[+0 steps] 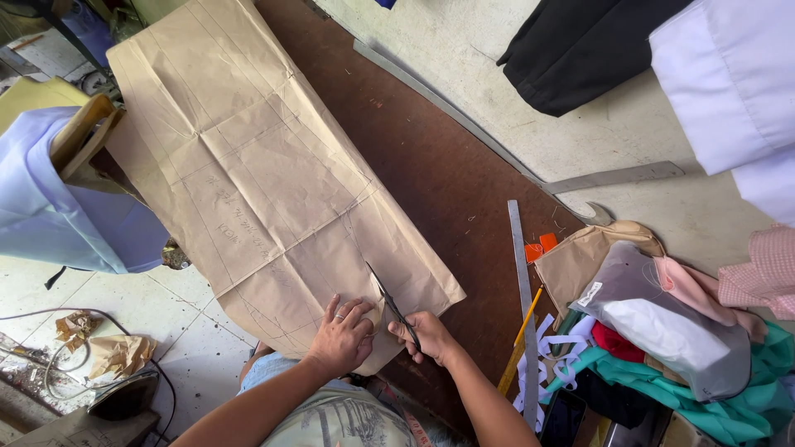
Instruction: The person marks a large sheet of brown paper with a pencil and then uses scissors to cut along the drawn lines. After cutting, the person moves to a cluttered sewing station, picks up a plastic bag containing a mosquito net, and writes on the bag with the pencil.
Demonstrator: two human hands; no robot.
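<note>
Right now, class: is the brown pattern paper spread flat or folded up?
Spread flat: the brown pattern paper lies opened across the table, old creases showing, left hand pressing its near edge.

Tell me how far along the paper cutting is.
Done: the brown pattern paper lies unfolded on the dark table, pencil lines already drawn. In hand: the left hand presses the near edge flat while the right hand works the scissors, blades just inside that edge. Left: nearly all the drawn outline looks uncut.
</note>
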